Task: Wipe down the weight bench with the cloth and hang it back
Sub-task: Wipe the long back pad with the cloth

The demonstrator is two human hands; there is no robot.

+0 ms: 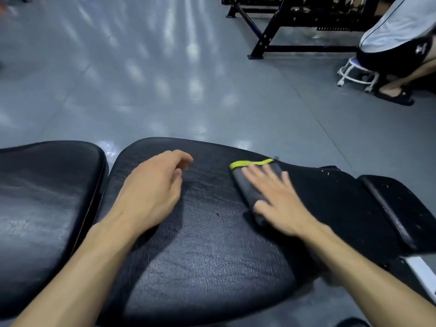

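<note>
The black padded weight bench [207,251] fills the lower half of the view, with a second pad section [42,208] to the left across a narrow gap. A folded dark grey cloth with a yellow-green edge [245,182] lies on the right part of the middle pad. My right hand [278,199] lies flat on the cloth with fingers spread and straight, slightly blurred. My left hand [153,187] hovers over or rests on the pad's left part, fingers loosely curled, holding nothing.
A smaller black pad [401,208] sits at the bench's right end. Grey glossy floor [141,79] lies beyond. A black rack frame [271,36] stands at the back right. A person [401,38] sits on a small white stool [356,72] at the far right.
</note>
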